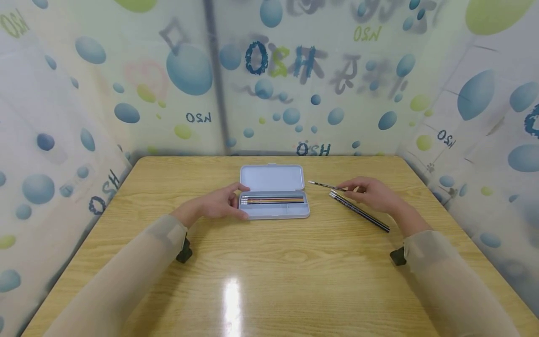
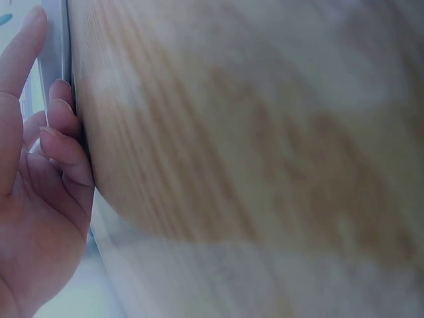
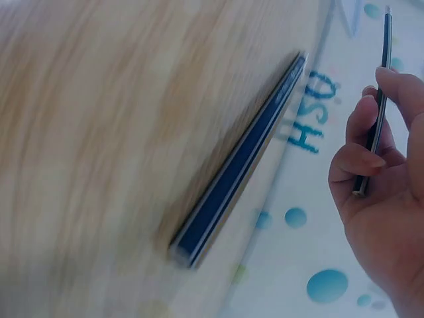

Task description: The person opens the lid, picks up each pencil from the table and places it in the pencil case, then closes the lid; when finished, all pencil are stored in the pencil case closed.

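Nearest, two sleeved forearms reach out over the glossy wooden bench, with a small dark clip by each wrist. Further on, the left hand rests at the left end of the case; its thumb and fingers curl round that end, touching the case wall, as the left wrist view also shows with fingertips laid against the pale edge. The case is a flat, light grey-blue box lying open, its lid folded back flat on the far side. Inside the tray a row of pencils lies lengthwise, showing orange, dark and light stripes.

To the right, well apart from the case, a bundle of dark pencils lies slanting on the bench, blue-black with thin pale lines along its length, partly under the right hand. The right hand pinches one thin pencil between thumb and fingers, holding it just above the bench with its tip pointing left toward the case lid. That pencil is dark with pale stripes; the right wrist view shows its butt end in the curled fingers.

Beyond the bench stand walls printed with blue and green bubbles.
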The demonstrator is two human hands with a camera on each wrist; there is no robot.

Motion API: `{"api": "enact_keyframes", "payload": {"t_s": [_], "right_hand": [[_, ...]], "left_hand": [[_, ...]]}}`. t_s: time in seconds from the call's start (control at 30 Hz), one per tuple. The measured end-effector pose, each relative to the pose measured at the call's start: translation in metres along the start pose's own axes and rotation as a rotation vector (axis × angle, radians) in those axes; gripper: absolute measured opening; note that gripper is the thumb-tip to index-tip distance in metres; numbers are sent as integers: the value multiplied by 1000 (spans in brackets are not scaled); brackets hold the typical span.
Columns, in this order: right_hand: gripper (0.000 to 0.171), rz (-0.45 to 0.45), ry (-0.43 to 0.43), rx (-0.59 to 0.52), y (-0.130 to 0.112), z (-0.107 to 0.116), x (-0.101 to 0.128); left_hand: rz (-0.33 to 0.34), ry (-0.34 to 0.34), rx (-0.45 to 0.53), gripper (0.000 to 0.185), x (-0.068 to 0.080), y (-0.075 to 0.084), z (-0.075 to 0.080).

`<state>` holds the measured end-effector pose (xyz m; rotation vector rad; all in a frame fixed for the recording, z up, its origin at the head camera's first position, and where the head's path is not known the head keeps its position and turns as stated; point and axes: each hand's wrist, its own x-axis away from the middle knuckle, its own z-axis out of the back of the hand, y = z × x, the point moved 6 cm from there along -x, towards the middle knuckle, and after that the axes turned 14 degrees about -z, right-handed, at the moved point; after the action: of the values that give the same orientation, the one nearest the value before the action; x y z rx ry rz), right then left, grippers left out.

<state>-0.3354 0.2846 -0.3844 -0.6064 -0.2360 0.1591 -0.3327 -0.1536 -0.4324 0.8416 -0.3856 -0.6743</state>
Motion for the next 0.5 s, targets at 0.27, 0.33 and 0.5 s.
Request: {"api": "enact_keyframes", "payload": {"t_s": [0.27, 0.33, 0.5], "right_hand": [[25, 63, -9, 14, -27, -19, -10], [24, 81, -10, 17, -34, -23, -12], [25, 111, -15, 38, -51, -33, -18]], "left_hand": [[1, -4, 4, 91, 0, 0, 0], [-1, -3, 5, 92, 0, -1, 0], [3, -1, 7, 92, -1, -1, 0]]}}
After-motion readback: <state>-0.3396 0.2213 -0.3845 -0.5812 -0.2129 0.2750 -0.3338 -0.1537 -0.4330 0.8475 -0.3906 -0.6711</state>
